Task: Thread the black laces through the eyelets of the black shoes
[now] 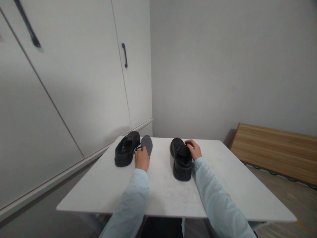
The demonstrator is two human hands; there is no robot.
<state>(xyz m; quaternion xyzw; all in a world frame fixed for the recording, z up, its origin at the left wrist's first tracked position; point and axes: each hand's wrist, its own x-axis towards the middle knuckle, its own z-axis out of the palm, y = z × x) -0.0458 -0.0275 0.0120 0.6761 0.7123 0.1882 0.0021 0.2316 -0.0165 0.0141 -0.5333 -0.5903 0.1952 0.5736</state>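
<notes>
A black shoe (127,150) stands at the left of the white table (158,195), its toe pointing away from me. Beside it lies a grey insole (147,142). My left hand (142,160) is over the insole's near part, fingers closed on a thin black shoelace (137,149) between shoe and insole. A second black shoe (182,163) stands right of the middle, heel toward me. My right hand (194,149) is at its far right side, thumb and fingers pinched at the edge of its upper. The fingertips are partly hidden there.
White cupboard doors (94,82) with dark handles rise at the left. A grey wall (223,66) stands behind the table. At the right a wood-grain panel (272,152) leans by the wall, with a dark cable (277,174) along its lower edge.
</notes>
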